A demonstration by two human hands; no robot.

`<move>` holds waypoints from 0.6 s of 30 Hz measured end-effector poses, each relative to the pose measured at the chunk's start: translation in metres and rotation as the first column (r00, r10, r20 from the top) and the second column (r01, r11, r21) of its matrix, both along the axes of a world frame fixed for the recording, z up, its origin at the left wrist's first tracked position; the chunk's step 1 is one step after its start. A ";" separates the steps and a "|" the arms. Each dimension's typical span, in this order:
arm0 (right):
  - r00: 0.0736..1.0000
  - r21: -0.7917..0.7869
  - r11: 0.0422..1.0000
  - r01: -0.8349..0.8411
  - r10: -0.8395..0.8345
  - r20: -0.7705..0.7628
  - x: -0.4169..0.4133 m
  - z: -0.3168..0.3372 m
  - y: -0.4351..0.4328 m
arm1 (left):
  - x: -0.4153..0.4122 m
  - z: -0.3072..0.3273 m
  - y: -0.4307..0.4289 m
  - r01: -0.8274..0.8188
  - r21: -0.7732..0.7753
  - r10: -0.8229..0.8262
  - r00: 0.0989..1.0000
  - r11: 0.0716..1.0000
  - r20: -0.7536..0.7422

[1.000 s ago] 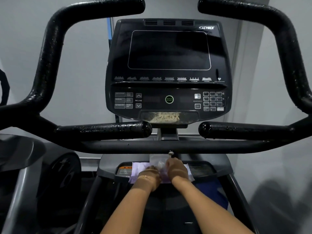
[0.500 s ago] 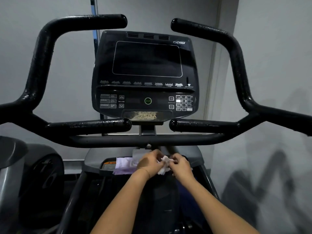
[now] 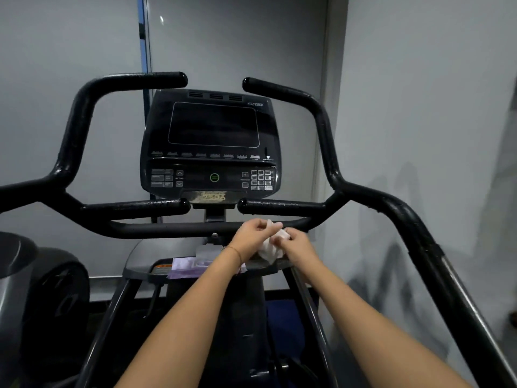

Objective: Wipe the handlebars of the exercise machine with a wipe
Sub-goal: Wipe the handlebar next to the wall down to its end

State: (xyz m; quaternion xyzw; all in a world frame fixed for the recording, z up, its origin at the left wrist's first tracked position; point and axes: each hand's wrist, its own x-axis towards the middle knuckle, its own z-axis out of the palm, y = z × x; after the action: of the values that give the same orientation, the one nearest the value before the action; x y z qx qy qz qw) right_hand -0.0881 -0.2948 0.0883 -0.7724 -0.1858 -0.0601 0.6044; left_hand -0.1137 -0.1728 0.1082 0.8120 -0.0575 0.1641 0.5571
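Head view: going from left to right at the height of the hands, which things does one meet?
Purple packet → left hand → white wipe, pinched from both sides → right hand → black right handlebar.

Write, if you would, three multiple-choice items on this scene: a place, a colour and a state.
1. Where does the purple packet lie? A. on the ledge under the crossbar B. on the console C. on the floor
2. What colour is the wipe? A. blue B. white C. black
3. How is the wipe held? A. draped over the console B. pressed flat on a handlebar C. pinched by left hand and right hand
Key: 1 A, the packet rests on the grey ledge; 2 B, it shows white between the hands; 3 C, both hands grip it.
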 end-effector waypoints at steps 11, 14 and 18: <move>0.925 0.536 0.829 -0.162 0.317 -0.210 -0.026 0.071 -0.031 | -0.025 0.080 -0.007 -0.079 0.090 0.071 0.993 0.993 0.094; 0.869 0.638 0.736 -0.227 0.448 -0.208 -0.018 0.090 -0.025 | -0.012 0.106 -0.003 -0.099 0.039 0.091 0.982 0.994 0.164; 0.903 0.685 0.717 -0.126 0.369 -0.219 0.014 0.123 -0.006 | 0.018 0.143 0.010 -0.105 0.094 0.080 0.968 0.990 0.236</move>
State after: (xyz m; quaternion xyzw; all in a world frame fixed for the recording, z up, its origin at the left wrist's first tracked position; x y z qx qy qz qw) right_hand -0.0742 -0.3011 0.2116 -0.4763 -0.1487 0.0956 0.8613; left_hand -0.0959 -0.1623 0.2509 0.8175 -0.0929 0.2803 0.4945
